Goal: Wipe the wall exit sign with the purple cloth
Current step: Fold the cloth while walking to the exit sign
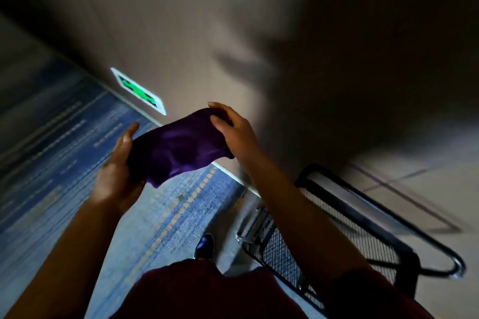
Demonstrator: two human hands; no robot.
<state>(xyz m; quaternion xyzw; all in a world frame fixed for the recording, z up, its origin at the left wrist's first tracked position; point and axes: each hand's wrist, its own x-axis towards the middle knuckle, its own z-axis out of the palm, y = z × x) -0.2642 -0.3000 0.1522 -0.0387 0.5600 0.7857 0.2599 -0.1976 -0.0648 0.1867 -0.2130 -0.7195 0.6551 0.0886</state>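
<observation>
While you look down in the dim corridor, your left hand point(116, 173) and right hand point(233, 134) hold the purple cloth point(176, 147) stretched between them in mid-air, the left fingers point(127, 137) cupped around its near end and the right fingers point(220, 116) clenched on its far end. The wall exit sign point(138, 90), glowing green in a white frame, sits low on the wall point(207, 33) at 11 o'clock from the cloth, near it but untouched, just above the blue patterned carpet point(51, 150). A black mesh cart point(350, 228) stands at 4 o'clock beside your right forearm.
</observation>
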